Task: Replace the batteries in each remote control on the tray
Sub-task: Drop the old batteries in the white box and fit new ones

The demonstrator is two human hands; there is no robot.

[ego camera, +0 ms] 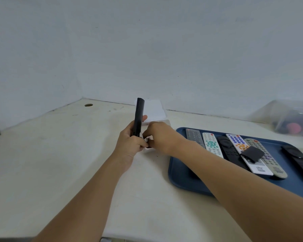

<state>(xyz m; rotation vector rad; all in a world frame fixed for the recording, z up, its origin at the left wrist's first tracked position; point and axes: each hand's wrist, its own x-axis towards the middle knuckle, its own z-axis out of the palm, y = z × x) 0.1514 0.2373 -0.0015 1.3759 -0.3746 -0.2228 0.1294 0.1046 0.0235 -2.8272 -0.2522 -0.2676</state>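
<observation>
My left hand (129,145) grips a slim black remote (138,117) near its lower end and holds it almost upright above the table. My right hand (160,137) pinches a small battery (146,140) at the remote's lower end, its metal tip showing between my fingers. To the right lies a blue tray (180,173) with several remotes: a grey one (194,137), a white one with green buttons (212,145), black ones and a white one with orange buttons (241,147). A loose black battery cover (252,153) rests on top of them.
A white box (154,110) stands at the back by the wall, behind my hands. A clear plastic container (292,117) with a pink thing inside sits at the far right. The white table (59,145) has a cable hole (88,105) at the back left.
</observation>
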